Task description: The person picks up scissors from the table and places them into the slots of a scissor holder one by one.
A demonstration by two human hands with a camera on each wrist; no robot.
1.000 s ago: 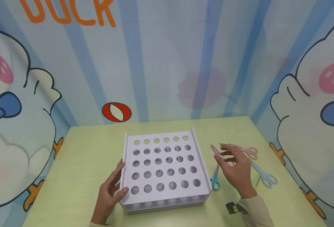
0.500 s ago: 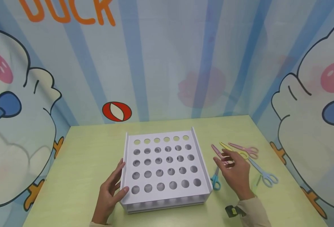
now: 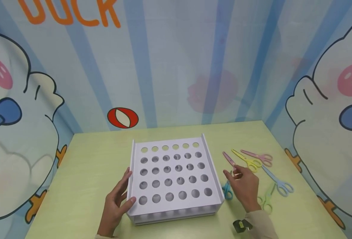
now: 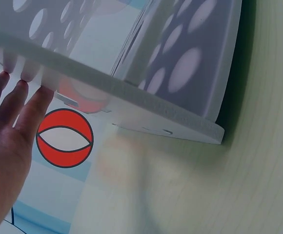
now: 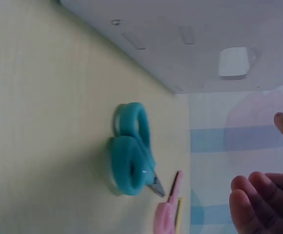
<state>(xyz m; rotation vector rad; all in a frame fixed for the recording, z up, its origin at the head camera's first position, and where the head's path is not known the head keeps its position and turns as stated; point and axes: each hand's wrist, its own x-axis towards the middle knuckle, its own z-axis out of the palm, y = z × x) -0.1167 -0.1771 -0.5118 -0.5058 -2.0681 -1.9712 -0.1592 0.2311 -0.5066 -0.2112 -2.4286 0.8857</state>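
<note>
A white tiered rack with rows of round holes stands in the middle of the table in the head view. At its left side, my left hand steadies it, thumb at the front left corner and fairly straight fingers against the side panel; the left wrist view has those fingertips touching the panel. Above teal-handled scissors beside the rack's right edge hovers my right hand, holding nothing. In the right wrist view, the thumb and fingers are apart, with the teal scissors lying on the table.
Right of the rack lie pink scissors, partly behind the right hand, yellow scissors, a second pink pair, blue scissors and green scissors. A printed curtain closes off the table's back.
My right hand has come back toward the front and slightly left, from over the pink and yellow scissors to the teal pair. The left hand and rack stay put.
</note>
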